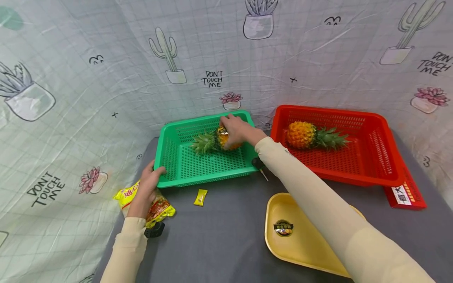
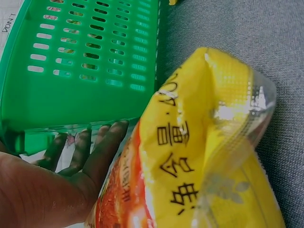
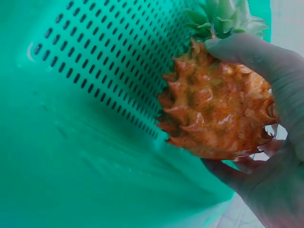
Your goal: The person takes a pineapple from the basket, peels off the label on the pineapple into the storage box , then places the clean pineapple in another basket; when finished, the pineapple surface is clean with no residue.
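My right hand [image 1: 236,130] grips a small pineapple [image 3: 216,102] inside the green basket [image 1: 205,179]. The thumb lies near the base of the crown and the fingers curl round the far side. Leafy crown [image 1: 205,143] points left, and a dark label shows by the fingers. At the basket's near left corner, my left hand [image 1: 149,181] holds the rim, its thumb over the edge and its fingers beneath the lip [image 2: 76,127]. Just below that hand lies a yellow food packet [image 2: 185,142], partly hidden by the wrist in the head view.
A red basket [image 1: 354,177] on the right holds another pineapple [image 1: 301,135]. Beneath my right forearm sits a yellow tray [image 1: 304,245] with a round dark label. A small yellow sachet [image 1: 200,197] and a red box [image 1: 407,194] lie on the grey table [image 1: 212,243].
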The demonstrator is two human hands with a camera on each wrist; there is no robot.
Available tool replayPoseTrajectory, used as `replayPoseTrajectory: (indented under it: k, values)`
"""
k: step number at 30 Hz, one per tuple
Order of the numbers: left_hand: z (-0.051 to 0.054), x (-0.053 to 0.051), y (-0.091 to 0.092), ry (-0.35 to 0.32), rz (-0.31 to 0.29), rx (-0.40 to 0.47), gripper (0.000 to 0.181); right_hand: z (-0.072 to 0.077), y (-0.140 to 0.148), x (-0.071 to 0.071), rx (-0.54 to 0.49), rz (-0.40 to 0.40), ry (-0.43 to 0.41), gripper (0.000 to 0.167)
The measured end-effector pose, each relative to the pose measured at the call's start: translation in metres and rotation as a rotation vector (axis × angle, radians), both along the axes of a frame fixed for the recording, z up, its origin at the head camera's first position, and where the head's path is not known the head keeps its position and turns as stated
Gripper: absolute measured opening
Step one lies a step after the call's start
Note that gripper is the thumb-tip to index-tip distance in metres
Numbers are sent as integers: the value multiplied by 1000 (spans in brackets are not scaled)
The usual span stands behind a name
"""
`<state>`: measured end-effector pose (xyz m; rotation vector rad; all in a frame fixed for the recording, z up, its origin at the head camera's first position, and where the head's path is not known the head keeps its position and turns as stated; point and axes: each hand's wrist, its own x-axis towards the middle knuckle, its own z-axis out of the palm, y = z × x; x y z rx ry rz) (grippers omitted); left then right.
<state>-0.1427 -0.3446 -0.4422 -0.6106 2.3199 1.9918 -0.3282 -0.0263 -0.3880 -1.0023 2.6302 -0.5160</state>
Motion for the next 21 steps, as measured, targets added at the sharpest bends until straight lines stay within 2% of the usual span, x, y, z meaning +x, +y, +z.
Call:
replayPoseTrajectory:
  k: [9,21]
  values:
    - [2,3,-2,-5,-3,-6,67,7,2,5,-22,25,1,80]
    - [0,1,0,-2,-7,-23,63,16,9,15,-51,39,4,79]
